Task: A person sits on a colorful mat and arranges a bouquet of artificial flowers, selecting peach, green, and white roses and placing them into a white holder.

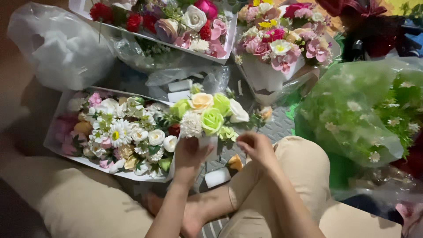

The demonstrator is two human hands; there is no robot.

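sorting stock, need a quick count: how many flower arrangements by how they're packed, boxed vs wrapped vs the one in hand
Boxed flower trays: 2, the white and pink tray and the red and pink tray
Paper-wrapped bouquet: 1
Green-wrapped bundle: 1
Green and white bouquet held by the left hand, right hand beside it: 1
Total: 5

We see bare forearms with no sleeves, and both hands, left hand (188, 155) and right hand (257, 147), without rings or gloves. Loose beige trousers (291, 176) cover the legs, and a bare foot (194, 216) shows at six o'clock.
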